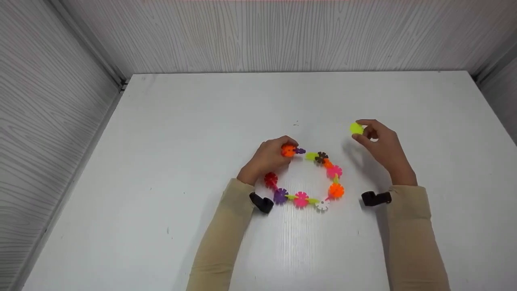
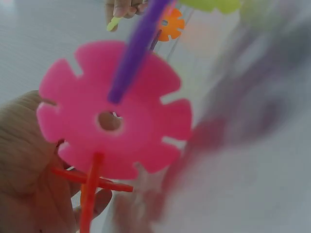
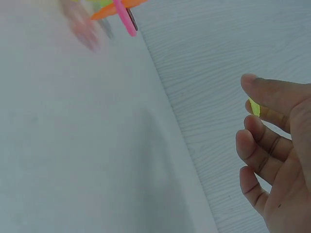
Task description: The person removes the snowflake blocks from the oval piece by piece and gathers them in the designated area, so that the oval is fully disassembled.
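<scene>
A chain of interlocking notched plastic discs curves into a ring, with a small gap at its far side between a purple disc and a yellow-green disc. My left hand grips the chain at an orange disc, beside the purple one. Up and to the right, my right hand pinches a single yellow disc between thumb and finger, apart from the chain. A pink disc looms large in the left wrist view and hides part of the left hand. Only the yellow disc's edge shows in the right wrist view.
The ring lies over a white table. A wood-grained panel stands along the back edge, with another panel at the left. Black wrist mounts jut inward from both sleeves near the ring.
</scene>
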Tool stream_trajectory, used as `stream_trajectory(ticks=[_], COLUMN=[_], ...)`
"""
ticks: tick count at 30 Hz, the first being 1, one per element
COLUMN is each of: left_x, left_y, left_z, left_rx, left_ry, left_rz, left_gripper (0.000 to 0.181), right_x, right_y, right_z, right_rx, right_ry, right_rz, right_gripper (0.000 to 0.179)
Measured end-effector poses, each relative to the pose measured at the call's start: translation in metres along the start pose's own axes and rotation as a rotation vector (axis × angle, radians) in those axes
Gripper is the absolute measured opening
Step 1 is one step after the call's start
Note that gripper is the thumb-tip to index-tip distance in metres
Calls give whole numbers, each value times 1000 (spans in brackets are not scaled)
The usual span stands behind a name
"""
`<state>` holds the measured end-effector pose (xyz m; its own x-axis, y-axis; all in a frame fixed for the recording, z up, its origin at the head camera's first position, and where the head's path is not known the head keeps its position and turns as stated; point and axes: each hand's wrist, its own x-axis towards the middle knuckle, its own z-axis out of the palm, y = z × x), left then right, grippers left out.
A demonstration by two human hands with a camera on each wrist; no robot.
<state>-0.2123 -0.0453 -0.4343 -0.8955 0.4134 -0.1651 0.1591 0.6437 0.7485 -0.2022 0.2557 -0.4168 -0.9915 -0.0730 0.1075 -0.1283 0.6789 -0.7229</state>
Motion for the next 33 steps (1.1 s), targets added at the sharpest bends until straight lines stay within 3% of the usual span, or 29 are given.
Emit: stream_trajectory(ticks=[11,33], left_x=[-1,1], left_y=[1,-3], left_z=[1,-1], left_rx=[-6,-43], left_ry=[-4,-17], left_rz=[-3,7], left_gripper=[38,40], right_x=[-2,-2], right_y=[20,35], right_z=[-8,-8], right_rx=[-29,-18], right_ry=[-26,-60], right_rz=[133,133], right_gripper=[50,52])
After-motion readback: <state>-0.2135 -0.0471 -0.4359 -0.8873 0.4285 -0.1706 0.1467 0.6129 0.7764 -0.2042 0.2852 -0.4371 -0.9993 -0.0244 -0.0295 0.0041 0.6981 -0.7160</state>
